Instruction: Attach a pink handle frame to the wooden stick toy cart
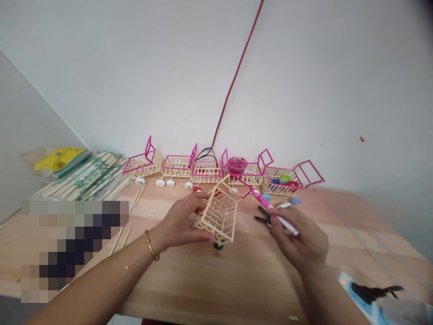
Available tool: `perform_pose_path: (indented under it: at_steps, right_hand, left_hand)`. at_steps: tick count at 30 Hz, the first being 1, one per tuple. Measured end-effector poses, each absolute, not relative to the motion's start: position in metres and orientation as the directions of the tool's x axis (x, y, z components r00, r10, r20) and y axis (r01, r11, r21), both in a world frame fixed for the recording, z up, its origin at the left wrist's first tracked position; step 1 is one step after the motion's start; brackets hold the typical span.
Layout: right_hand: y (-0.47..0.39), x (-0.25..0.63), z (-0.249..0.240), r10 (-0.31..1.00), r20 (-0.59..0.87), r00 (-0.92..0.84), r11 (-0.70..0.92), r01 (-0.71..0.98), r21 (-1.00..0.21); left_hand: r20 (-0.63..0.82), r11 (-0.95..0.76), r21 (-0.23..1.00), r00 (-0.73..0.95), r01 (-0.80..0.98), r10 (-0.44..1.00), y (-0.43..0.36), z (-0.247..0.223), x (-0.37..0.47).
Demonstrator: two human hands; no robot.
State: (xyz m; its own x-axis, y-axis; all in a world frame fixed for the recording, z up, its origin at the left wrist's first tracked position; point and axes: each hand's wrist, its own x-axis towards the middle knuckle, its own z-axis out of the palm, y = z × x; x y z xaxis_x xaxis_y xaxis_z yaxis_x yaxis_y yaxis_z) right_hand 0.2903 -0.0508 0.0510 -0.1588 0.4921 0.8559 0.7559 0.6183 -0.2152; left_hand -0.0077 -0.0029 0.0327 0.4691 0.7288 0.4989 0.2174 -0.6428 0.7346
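Observation:
My left hand [184, 219] grips a small cart [221, 210] built of pale wooden sticks, tilted above the table. Fingers and thumb close on its left side, and a green bottle cap [218, 246] shows beneath it. In my right hand [299, 237] is a paintbrush [284, 222] with a white handle and pink-stained front end, pointing up and left toward the cart. Whether its tip touches the cart, I cannot tell. Thin pink bars cross between cart and brush; which cart they belong to is unclear.
Several similar carts [207, 170] with pink-coloured rims line the wall, beside a pink-stained cup [237, 166]. Black-handled pliers [263, 216] lie behind my right hand. Packs of sticks [91, 174] are at left, a power strip [358, 295] at lower right.

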Motion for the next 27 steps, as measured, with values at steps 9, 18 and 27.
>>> perform_pose_path:
  at_steps: [9, 18, 27]
  right_hand:
    - [-0.0509, 0.2869, 0.0545, 0.478, 0.854, -0.206, 0.621, 0.766, -0.163]
    - [-0.0473, 0.2842, 0.0542, 0.468, 0.83, -0.304, 0.622, 0.78, -0.065]
    - [-0.0453, 0.2812, 0.0457, 0.48, 0.795, -0.372, 0.675, 0.735, -0.064]
  left_hand:
    - [0.538, -0.716, 0.624, 0.492, 0.315, 0.685, -0.0058, 0.0344, -0.0066]
    - [0.615, -0.784, 0.489, 0.486, 0.381, 0.62, -0.0069, 0.0309, -0.0054]
    - [0.717, -0.855, 0.309, 0.488, 0.417, 0.498, -0.0064, 0.0316, -0.001]
